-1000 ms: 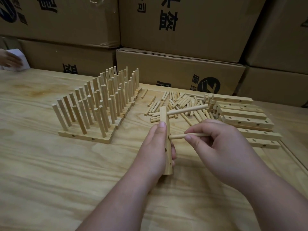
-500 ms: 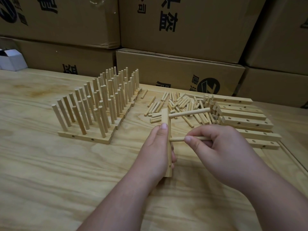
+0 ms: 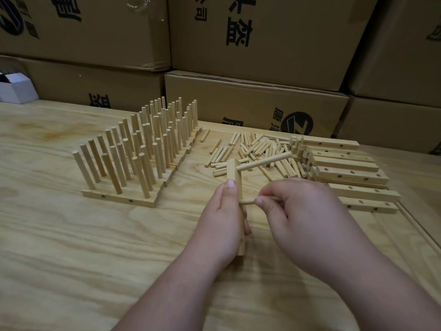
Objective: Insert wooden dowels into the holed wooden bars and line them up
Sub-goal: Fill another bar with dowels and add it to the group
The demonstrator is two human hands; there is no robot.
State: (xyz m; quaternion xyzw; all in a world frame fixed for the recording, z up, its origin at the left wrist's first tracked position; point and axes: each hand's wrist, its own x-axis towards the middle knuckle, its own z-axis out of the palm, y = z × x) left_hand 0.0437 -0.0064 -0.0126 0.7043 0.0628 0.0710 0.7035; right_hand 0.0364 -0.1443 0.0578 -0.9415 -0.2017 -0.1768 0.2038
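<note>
— Sitting at the upper left of the frame, what is that?
— A small white box (image 3: 18, 88) is lying on the wooden table (image 3: 71, 247); right of it, finished bars (image 3: 124, 197) are standing lined up with upright dowels.
— And at centre?
— The left hand (image 3: 220, 225) is gripping a bar (image 3: 235, 177) on end, thumb pressing its top edge. One dowel (image 3: 263, 161) is already sticking out of it to the right.
— The other hand?
— The right hand (image 3: 303, 216) is pinching a second dowel (image 3: 248, 201), its tip touching the bar lower down.
— Further right?
— Loose dowels (image 3: 255, 149) are lying behind the hands, empty bars (image 3: 346, 168) are stacked beside them, and cardboard boxes (image 3: 250, 39) are filling the background.
</note>
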